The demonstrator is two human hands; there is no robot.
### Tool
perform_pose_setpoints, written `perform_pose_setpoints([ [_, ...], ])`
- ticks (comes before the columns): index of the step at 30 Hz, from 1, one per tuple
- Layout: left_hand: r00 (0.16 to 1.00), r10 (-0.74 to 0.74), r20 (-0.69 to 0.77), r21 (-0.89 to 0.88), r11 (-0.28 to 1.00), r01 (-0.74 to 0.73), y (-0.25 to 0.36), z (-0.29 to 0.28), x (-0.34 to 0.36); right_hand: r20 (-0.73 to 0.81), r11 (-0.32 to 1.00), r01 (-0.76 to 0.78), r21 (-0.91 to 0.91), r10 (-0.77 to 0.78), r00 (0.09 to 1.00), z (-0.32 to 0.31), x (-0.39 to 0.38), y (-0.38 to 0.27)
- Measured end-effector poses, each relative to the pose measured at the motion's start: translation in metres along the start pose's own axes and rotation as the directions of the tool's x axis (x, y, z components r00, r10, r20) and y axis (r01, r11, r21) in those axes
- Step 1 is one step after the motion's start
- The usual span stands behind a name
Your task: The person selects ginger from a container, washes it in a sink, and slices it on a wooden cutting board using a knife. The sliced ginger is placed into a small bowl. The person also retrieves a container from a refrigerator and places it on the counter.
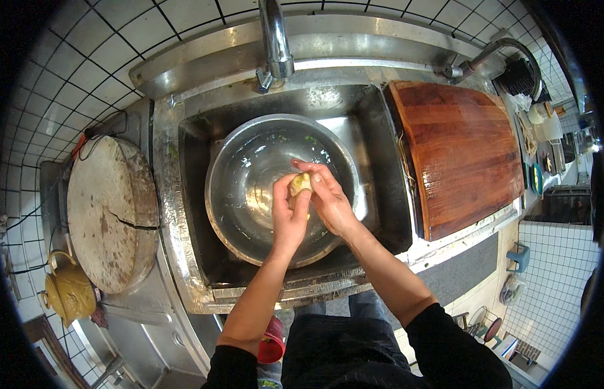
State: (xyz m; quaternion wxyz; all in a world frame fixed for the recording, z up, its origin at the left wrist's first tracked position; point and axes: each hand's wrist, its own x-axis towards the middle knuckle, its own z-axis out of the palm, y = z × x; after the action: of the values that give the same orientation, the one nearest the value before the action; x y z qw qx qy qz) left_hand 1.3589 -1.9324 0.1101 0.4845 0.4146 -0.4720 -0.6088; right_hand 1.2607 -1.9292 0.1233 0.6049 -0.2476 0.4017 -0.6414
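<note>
One small pale-yellow piece [300, 185], held over one round metal bowl [225, 194] in one sink [389, 201]; fingers of both left hand [289, 217] and right hand [332, 206] pinch it. Around: two faucets [273, 35] behind, one reddish-brown board [467, 155] right, one cracked round block [108, 217] left, one yellow pot [70, 295] near the block.

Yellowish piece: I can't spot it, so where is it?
In the head view, the yellowish piece is central, between left hand and right hand, above the metal bowl.
</note>
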Motion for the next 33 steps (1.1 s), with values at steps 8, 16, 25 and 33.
perform_pose_setpoints([
  [8,0.971,0.232,0.058,0.227,0.944,-0.240,-0.011,0.004,-0.006,-0.218,0.998,0.015,0.060,-0.001,0.976,-0.001,0.006,0.014],
  [16,0.978,0.153,-0.142,0.081,0.986,-0.142,0.005,0.006,0.003,0.004,0.989,0.080,0.126,-0.081,0.997,0.018,-0.010,0.002],
  [25,0.970,-0.165,-0.179,-0.340,0.936,0.096,0.012,0.001,0.003,0.131,0.986,0.046,-0.160,-0.025,0.991,0.010,-0.020,0.002],
  [33,0.996,-0.031,-0.089,-0.169,0.985,0.016,0.015,-0.006,-0.007,0.112,0.835,0.343,-0.430,-0.328,0.938,-0.002,-0.026,0.003],
])
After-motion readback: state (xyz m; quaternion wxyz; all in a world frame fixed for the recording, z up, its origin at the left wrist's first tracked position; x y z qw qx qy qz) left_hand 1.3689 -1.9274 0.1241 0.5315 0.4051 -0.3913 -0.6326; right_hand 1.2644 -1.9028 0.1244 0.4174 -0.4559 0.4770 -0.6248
